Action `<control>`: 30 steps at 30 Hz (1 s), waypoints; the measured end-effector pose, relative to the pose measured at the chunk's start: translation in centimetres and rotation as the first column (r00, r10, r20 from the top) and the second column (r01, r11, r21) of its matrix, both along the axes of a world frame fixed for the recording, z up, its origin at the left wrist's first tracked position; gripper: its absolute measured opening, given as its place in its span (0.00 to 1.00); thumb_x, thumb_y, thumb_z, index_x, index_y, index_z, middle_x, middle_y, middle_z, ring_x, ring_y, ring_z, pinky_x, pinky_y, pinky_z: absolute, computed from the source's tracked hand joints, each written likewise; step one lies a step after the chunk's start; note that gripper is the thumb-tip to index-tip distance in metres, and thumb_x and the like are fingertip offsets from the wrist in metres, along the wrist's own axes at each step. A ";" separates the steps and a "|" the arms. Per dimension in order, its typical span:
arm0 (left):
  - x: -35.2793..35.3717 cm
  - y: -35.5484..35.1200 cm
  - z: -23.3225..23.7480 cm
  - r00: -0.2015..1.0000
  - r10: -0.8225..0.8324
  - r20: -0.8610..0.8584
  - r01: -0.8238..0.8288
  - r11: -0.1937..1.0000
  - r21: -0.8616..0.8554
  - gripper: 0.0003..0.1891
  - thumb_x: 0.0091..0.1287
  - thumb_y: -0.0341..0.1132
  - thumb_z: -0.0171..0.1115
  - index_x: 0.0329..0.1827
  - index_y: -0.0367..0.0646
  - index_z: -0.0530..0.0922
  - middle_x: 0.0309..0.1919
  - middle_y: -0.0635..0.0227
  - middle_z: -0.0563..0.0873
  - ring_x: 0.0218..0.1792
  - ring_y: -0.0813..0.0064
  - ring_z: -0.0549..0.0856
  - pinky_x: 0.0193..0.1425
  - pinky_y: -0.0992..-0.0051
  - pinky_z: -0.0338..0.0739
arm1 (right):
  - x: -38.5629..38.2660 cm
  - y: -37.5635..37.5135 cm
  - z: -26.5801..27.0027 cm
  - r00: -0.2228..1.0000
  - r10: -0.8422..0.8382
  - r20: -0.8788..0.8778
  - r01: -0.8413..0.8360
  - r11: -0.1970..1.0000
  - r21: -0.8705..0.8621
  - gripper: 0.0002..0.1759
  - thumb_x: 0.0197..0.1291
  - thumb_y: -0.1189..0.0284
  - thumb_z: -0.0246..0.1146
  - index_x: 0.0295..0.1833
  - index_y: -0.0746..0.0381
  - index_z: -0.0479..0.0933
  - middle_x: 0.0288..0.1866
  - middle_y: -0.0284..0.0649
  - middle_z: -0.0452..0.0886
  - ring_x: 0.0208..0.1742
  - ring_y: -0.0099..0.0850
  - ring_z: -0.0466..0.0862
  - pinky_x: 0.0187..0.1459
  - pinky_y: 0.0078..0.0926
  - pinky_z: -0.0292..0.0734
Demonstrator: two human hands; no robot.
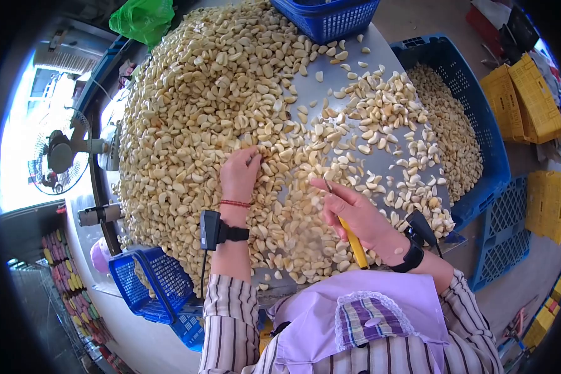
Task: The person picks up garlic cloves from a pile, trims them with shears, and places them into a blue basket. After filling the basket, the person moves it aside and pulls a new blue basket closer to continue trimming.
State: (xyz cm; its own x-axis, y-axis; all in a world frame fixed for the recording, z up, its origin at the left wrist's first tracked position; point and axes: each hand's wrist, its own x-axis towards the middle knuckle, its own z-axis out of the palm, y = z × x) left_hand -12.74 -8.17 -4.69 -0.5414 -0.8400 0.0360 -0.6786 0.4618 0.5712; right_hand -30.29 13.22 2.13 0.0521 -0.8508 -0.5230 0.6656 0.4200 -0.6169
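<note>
Peeled garlic cloves (193,118) lie in a thick heap over the metal table (380,163), thinning out to the right. My left hand (238,176) rests on the near middle of the heap, fingers curled in among the cloves. Its fingertips are partly hidden, so whatever they pinch cannot be made out. To the right, my right hand (357,217) is closed around a small knife (354,244) with a yellow handle. The handle points back toward my body, and the thin metal end shows by my index finger, above loose cloves.
A large blue crate (493,156) full of cloves stands off the table's right edge. Blue baskets sit at the far edge (330,22) and the near left corner (149,283). At left is a fan (61,153); yellow crates (520,100) stand far right.
</note>
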 end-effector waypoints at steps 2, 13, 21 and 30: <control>-0.2 0.3 0.5 0.998 -0.029 0.064 0.031 0.999 -0.025 0.12 0.65 0.35 0.64 0.44 0.34 0.82 0.35 0.66 0.86 0.35 0.79 0.83 0.39 0.79 0.78 | -0.1 0.1 -0.1 1.000 -0.014 0.008 0.014 1.000 -0.011 0.27 0.69 0.58 0.55 0.70 0.54 0.65 0.27 0.29 0.73 0.18 0.14 0.68 0.19 0.11 0.64; -0.7 9.2 3.5 0.552 0.627 -0.550 0.296 0.469 0.832 0.03 0.68 0.28 0.56 0.41 0.41 0.78 0.31 0.70 0.82 0.22 0.85 0.76 0.24 0.86 0.68 | 1.2 0.1 -0.1 0.873 -0.057 -0.484 -0.081 0.962 -0.260 0.37 0.66 0.60 0.61 0.74 0.61 0.55 0.39 0.33 0.79 0.33 0.17 0.76 0.38 0.15 0.73; -1.5 11.4 5.6 0.674 0.524 -0.521 0.274 0.477 0.835 0.05 0.63 0.29 0.61 0.34 0.42 0.72 0.28 0.70 0.80 0.20 0.85 0.72 0.23 0.86 0.65 | 0.6 -0.2 1.5 0.949 0.126 -0.288 -0.162 0.981 -0.107 0.32 0.67 0.59 0.59 0.74 0.53 0.60 0.31 0.29 0.75 0.27 0.13 0.72 0.30 0.13 0.69; -0.7 -1.4 1.1 0.866 0.317 -0.388 -0.184 0.922 0.341 0.19 0.64 0.43 0.61 0.50 0.38 0.80 0.31 0.72 0.81 0.24 0.76 0.75 0.26 0.82 0.70 | -1.0 -0.2 0.0 0.984 -0.121 -0.130 0.124 0.992 0.018 0.26 0.70 0.61 0.54 0.71 0.54 0.64 0.25 0.29 0.70 0.18 0.14 0.67 0.19 0.11 0.64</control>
State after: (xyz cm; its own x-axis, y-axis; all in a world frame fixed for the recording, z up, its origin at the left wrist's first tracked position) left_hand -13.49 -9.56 -3.64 -0.2971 -0.9537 -0.0462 -0.4068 0.0827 0.9098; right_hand -31.25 13.02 2.11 -0.1206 -0.8324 -0.5409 0.6293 0.3573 -0.6901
